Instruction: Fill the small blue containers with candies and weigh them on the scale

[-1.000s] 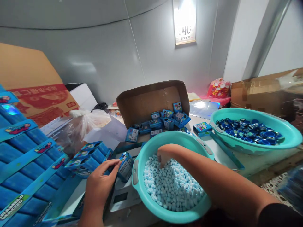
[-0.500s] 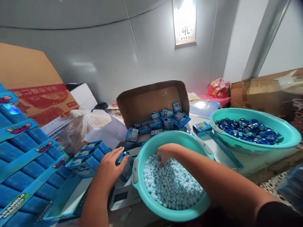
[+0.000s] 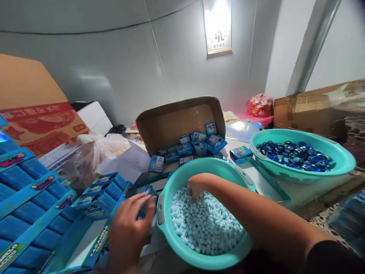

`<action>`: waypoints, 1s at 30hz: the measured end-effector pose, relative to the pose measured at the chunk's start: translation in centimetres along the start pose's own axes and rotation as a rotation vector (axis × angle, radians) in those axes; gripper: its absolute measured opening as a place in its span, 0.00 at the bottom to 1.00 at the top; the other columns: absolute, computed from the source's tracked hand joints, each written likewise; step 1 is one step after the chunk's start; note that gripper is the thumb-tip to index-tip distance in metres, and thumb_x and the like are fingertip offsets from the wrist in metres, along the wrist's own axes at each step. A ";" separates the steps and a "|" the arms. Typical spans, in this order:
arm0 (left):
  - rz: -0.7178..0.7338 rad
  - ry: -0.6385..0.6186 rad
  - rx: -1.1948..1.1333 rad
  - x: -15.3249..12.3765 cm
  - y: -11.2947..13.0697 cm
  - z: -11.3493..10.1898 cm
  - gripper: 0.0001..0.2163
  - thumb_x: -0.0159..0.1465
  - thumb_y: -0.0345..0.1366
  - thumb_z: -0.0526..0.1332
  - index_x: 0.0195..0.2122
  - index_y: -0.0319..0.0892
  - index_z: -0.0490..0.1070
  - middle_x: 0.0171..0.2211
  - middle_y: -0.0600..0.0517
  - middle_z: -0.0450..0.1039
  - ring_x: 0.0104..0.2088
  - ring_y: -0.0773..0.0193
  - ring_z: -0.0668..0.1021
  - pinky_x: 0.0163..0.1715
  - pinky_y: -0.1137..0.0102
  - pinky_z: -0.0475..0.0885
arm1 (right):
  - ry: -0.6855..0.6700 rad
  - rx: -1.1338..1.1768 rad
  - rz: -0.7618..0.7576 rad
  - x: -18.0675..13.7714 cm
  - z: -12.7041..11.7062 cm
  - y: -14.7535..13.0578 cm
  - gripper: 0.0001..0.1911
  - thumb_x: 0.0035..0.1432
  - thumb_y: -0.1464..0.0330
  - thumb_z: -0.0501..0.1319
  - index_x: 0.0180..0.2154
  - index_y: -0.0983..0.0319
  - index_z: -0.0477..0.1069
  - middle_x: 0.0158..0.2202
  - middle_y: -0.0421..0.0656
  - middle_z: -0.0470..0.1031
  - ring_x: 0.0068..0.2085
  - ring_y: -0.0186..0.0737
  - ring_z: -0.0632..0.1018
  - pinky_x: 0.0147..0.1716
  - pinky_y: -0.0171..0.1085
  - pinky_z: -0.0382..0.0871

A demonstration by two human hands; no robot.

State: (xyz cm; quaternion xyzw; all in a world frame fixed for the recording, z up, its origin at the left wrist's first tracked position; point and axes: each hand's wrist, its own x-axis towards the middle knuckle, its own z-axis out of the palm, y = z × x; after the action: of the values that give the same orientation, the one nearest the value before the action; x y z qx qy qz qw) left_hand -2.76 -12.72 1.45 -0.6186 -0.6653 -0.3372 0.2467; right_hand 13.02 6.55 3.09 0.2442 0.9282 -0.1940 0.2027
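Small pale blue and white candies [image 3: 208, 228] fill much of a turquoise basin [image 3: 205, 262] in front of me. My right hand [image 3: 196, 186] reaches into it with fingers curled down among the candies; the fingertips are partly hidden. Left of the basin, my left hand [image 3: 129, 222] has its thumb and fingers around a small blue printed box [image 3: 148, 189], mostly covered by the hand. Under that hand, part of a white scale [image 3: 155, 243] shows. A blue display tray [image 3: 82, 243] with several similar boxes [image 3: 97, 201] stands farther left.
Stacked blue display trays [image 3: 25, 198] rise at the far left. Behind the basin, a cardboard box [image 3: 176, 118] holds several small blue boxes [image 3: 185, 150]. To the right, another turquoise basin [image 3: 342, 156] contains blue round caps [image 3: 296, 156]. A clear plastic bag [image 3: 94, 152] lies at the left back.
My left hand has come a little nearer to me, around the small blue box. My right hand stays in the candies. The whole view has shifted slightly.
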 end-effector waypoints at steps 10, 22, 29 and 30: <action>-0.129 -1.223 0.041 2.4 11.6 1.5 0.14 0.60 0.34 0.57 0.40 0.47 0.82 0.41 0.45 0.81 0.43 0.50 0.81 0.44 0.62 0.73 | 0.029 -0.012 -0.030 0.2 0.9 0.6 0.17 0.52 0.65 0.73 0.45 0.60 0.81 0.40 0.45 0.81 0.40 0.47 0.80 0.40 0.38 0.72; -0.130 -1.151 -0.175 2.0 11.0 1.2 0.14 0.50 0.28 0.60 0.33 0.48 0.82 0.32 0.48 0.81 0.34 0.56 0.81 0.31 0.69 0.68 | 0.019 -0.023 -0.021 -0.2 0.7 0.3 0.19 0.53 0.65 0.71 0.48 0.60 0.80 0.43 0.43 0.81 0.42 0.46 0.80 0.39 0.36 0.71; -0.181 -1.088 -0.241 1.4 11.0 1.6 0.14 0.53 0.27 0.58 0.33 0.46 0.83 0.34 0.48 0.81 0.36 0.58 0.80 0.35 0.70 0.68 | -0.014 -0.026 -0.046 0.7 0.9 0.9 0.21 0.50 0.64 0.72 0.47 0.61 0.80 0.43 0.43 0.81 0.42 0.47 0.79 0.40 0.37 0.71; -0.185 -1.073 -0.262 1.3 10.9 1.6 0.14 0.54 0.27 0.58 0.35 0.46 0.82 0.35 0.49 0.81 0.37 0.58 0.80 0.36 0.70 0.69 | -0.009 -0.026 -0.053 0.8 0.9 0.9 0.21 0.50 0.64 0.72 0.47 0.61 0.80 0.43 0.43 0.81 0.42 0.47 0.79 0.40 0.37 0.71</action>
State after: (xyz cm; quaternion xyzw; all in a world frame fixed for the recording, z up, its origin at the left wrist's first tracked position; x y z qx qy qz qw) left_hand 8.05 -10.60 2.94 -0.6681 -0.7016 -0.0754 -0.2361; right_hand 13.17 7.15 1.70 0.2161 0.9359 -0.1881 0.2050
